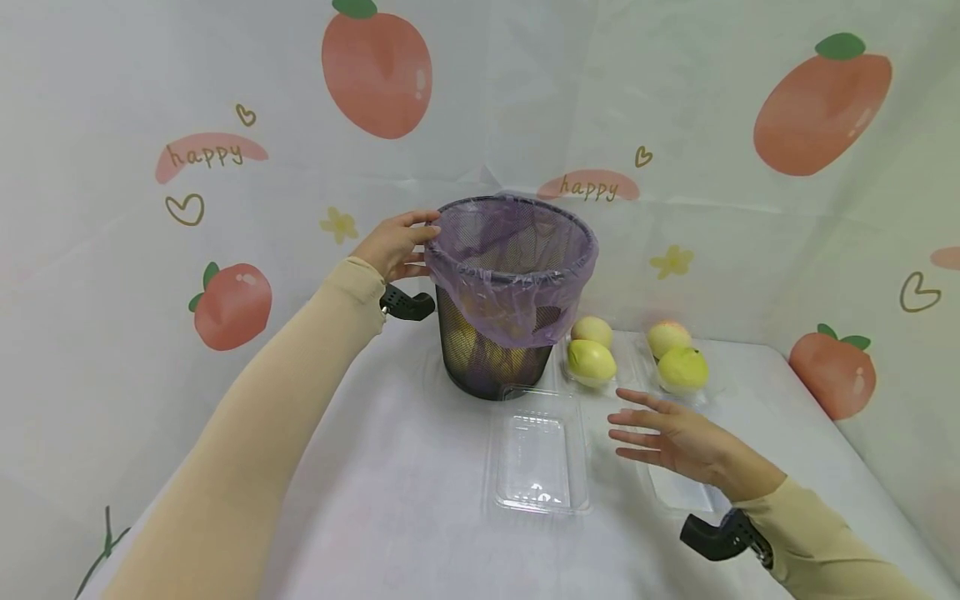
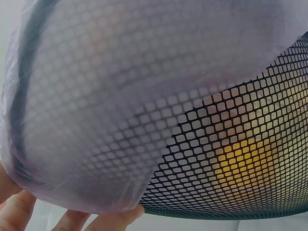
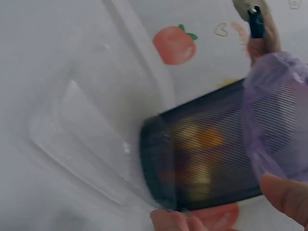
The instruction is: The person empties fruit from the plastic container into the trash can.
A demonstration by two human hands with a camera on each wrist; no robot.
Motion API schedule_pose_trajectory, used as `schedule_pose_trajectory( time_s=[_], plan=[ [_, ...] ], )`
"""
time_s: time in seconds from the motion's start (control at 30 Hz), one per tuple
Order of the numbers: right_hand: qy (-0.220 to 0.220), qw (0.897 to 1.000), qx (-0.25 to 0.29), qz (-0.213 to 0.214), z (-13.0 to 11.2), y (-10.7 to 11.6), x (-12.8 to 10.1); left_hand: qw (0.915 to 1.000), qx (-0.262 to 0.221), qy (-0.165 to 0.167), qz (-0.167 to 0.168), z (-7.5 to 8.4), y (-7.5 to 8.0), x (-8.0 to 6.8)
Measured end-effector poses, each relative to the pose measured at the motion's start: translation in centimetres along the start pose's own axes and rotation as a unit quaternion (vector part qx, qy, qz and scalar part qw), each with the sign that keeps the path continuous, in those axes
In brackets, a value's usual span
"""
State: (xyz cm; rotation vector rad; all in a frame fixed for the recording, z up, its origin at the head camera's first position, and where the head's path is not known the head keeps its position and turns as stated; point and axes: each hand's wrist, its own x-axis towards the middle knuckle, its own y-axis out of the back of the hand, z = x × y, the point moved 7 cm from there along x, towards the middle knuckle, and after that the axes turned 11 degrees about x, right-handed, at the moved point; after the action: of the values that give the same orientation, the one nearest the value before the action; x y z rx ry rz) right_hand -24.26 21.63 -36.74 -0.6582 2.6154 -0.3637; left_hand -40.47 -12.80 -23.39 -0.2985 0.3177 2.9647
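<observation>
A black mesh wastebasket (image 1: pixel 480 358) stands on the table, a purple plastic bag (image 1: pixel 517 304) folded over its rim. My left hand (image 1: pixel 397 243) touches the rim and upper side of the basket from the left, fingers stretched along the bag. In the left wrist view, its fingertips (image 2: pixel 115 219) lie at the bag's lower edge. My right hand (image 1: pixel 678 442) hovers over the table on the right, fingers spread and holding nothing. Just left of it lies a clear plastic box (image 1: pixel 536 458), with another clear box (image 1: pixel 678 492) partly hidden below the hand.
Behind the right hand, two yellowish fruits (image 1: pixel 591 362) sit in a clear container beside the basket. Two more fruits (image 1: pixel 682 368) sit in another container farther right. Yellow and orange shapes (image 3: pixel 209 138) show through the basket's mesh. A printed cloth (image 1: pixel 487 100) hangs behind.
</observation>
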Motion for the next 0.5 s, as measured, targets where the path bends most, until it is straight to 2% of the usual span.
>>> schedule_pose_trajectory(
  time_s=[0.23,0.5],
  plan=[
    [0.06,0.996,0.069,-0.009,-3.8,2.7,-1.3,0.9999,0.01,-0.003,-0.004,0.1,0.1,-0.3],
    [0.109,0.984,0.136,0.017,-6.5,8.2,-2.5,0.9996,0.025,-0.007,-0.009,0.2,0.0,-0.9]
  ],
)
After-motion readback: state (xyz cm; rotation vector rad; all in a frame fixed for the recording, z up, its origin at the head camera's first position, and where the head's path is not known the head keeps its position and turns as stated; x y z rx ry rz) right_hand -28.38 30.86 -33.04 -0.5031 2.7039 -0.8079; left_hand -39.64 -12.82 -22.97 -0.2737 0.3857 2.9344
